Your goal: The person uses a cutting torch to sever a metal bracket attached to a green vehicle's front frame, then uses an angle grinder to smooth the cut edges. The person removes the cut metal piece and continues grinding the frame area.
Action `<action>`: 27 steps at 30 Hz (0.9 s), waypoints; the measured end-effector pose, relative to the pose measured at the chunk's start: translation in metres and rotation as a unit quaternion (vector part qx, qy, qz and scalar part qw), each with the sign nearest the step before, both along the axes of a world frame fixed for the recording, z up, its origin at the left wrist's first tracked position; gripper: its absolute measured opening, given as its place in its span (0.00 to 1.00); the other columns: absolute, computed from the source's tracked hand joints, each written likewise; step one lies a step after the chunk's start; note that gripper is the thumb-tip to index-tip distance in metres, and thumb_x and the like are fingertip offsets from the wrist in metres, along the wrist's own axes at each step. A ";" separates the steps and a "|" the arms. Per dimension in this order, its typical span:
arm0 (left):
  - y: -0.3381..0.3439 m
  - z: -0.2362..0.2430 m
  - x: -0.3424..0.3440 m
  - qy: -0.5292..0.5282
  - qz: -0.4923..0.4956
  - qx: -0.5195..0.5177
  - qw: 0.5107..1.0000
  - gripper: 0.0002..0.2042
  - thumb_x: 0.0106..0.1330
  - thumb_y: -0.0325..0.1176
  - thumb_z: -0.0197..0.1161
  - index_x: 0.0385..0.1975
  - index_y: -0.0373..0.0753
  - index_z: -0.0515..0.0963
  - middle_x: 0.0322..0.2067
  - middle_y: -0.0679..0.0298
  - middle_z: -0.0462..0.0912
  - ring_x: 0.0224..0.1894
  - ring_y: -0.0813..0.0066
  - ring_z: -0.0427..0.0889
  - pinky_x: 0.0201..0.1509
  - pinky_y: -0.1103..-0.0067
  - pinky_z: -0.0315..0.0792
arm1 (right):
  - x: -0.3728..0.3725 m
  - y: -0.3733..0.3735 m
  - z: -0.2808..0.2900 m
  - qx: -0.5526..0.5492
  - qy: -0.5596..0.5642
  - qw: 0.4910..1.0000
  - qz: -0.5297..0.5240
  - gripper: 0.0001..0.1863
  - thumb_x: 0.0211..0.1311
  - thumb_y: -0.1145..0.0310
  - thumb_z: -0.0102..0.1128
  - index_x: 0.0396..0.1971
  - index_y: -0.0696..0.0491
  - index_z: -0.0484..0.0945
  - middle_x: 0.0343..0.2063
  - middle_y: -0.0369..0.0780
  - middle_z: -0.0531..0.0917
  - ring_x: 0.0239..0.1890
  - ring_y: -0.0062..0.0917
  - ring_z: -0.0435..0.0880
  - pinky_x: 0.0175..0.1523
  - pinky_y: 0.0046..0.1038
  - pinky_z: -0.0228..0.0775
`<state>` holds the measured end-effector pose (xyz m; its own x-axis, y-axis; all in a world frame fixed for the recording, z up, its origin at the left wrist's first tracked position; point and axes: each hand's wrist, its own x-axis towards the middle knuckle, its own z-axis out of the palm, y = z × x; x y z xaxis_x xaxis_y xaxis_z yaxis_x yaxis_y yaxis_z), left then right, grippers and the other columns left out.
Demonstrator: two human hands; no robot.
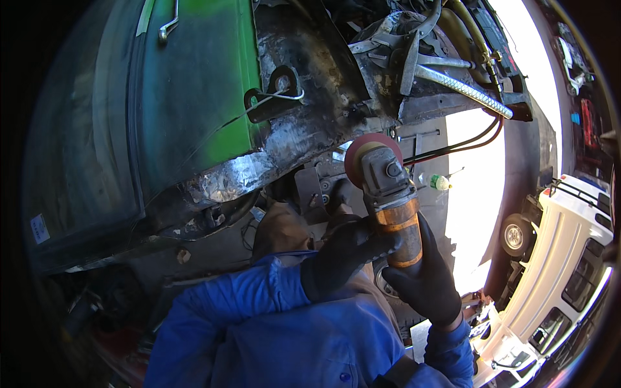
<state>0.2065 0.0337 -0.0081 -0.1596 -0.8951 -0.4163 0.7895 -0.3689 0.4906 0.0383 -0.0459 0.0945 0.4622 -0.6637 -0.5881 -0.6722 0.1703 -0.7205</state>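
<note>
Both of my hands wear black gloves and grip an angle grinder (400,220) with a worn orange-and-grey body. My left hand (343,257) closes on its near left side, thumb across the body. My right hand (430,284) wraps the right side and rear end. The grinder's reddish round disc (354,157) points away from me, near the lower edge of a vehicle body. Beside it runs a scraped, bare-metal sill (249,169) below a green door panel (226,139). Whether the disc touches metal, or spins, I cannot tell.
Locking pliers (417,55) and a braided metal-looking bar (462,89) sit at the exposed front section. A bent wire (278,95) sticks out by a black bracket. Hoses (456,147) hang toward the floor. A plastic bottle (441,182) lies right; a white van (569,258) stands beyond.
</note>
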 end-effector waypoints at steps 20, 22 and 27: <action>-0.015 -0.009 0.054 0.013 -0.099 0.038 0.994 0.31 0.81 0.44 0.68 0.74 0.32 0.67 0.62 0.59 0.81 0.64 0.73 0.81 0.70 0.72 0.77 | 0.047 -0.011 -0.019 -0.028 -0.061 0.998 -0.007 0.49 0.66 0.68 0.80 0.82 0.56 0.60 0.66 0.50 0.83 0.67 0.35 0.84 0.70 0.39 0.77; -0.014 -0.010 0.054 0.020 -0.082 0.026 0.996 0.31 0.81 0.43 0.68 0.74 0.31 0.66 0.64 0.57 0.80 0.67 0.69 0.80 0.73 0.69 0.75 | 0.049 -0.012 -0.017 -0.015 -0.053 0.998 -0.005 0.50 0.66 0.69 0.79 0.83 0.57 0.59 0.67 0.51 0.82 0.69 0.35 0.83 0.71 0.39 0.75; -0.014 -0.013 0.057 0.027 -0.075 0.020 0.997 0.31 0.82 0.42 0.67 0.75 0.30 0.65 0.68 0.54 0.78 0.71 0.63 0.78 0.77 0.66 0.73 | 0.055 -0.015 -0.016 -0.008 -0.050 0.999 -0.004 0.50 0.66 0.69 0.79 0.83 0.58 0.58 0.68 0.52 0.81 0.69 0.36 0.83 0.72 0.39 0.75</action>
<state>0.2635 0.0194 -0.0208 -0.3140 -0.8423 -0.4381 0.7480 -0.5037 0.4322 0.0933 -0.0605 0.0790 0.5133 -0.6761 -0.5286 -0.5948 0.1638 -0.7870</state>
